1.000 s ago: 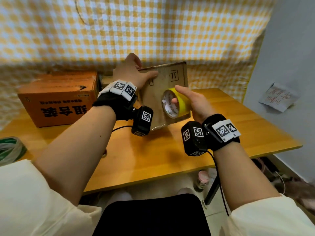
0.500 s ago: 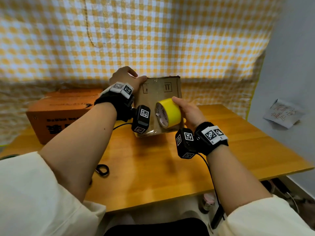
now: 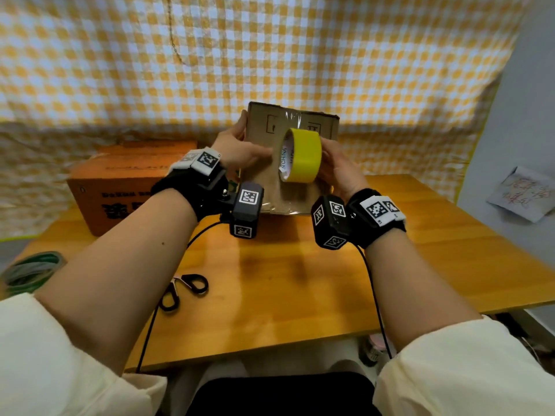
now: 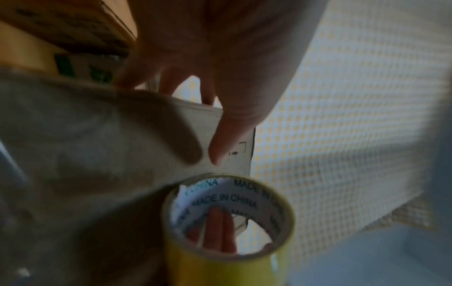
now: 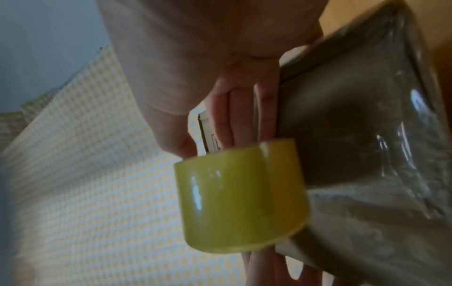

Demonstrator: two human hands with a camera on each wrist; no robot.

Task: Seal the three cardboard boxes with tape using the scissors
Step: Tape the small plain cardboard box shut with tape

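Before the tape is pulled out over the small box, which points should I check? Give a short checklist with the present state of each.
1. Small cardboard box steadied: ok, left hand grips its left edge, with the box standing on the table.
2. Yellow tape roll in hand: ok, right hand holds it against the box front.
3. Free tape end found: cannot tell, no loose end shows.
4. Scissors within reach: ok, lying on the table near the left forearm, untouched.
5. Seam to be taped: cannot tell, the face already shows glossy clear tape.
6. Orange box out of the way: ok, behind on the left.
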